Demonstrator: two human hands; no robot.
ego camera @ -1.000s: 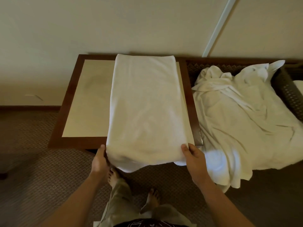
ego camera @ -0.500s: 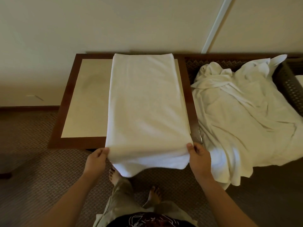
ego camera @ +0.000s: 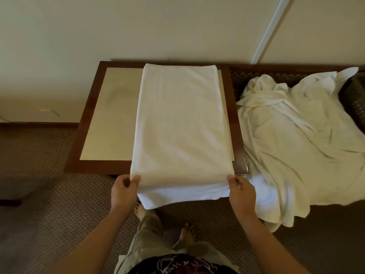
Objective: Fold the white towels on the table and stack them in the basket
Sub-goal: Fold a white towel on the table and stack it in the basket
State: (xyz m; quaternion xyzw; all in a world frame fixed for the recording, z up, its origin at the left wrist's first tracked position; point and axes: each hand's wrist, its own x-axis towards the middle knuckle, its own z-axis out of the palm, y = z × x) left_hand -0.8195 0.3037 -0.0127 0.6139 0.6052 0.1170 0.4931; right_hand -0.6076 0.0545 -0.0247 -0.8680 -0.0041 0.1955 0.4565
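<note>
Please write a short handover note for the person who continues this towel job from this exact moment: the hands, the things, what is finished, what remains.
Left hand pinches the near left corner of the folded towel; right hand pinches the near right corner.
The towel lies lengthwise on the table, its near end hanging over the front edge.
A heap of unfolded towels lies to the right, over the dark wicker basket.
Done: this towel is folded into a long strip.
Left: fold it shorter, stack it in the basket, then fold the heap.

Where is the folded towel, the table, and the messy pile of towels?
folded towel [ego camera: 181, 123], head view, middle of its top.
table [ego camera: 87, 119], head view, dark wooden rim, left side.
messy pile of towels [ego camera: 292, 147], head view, middle of the crumpled cloth.
</note>
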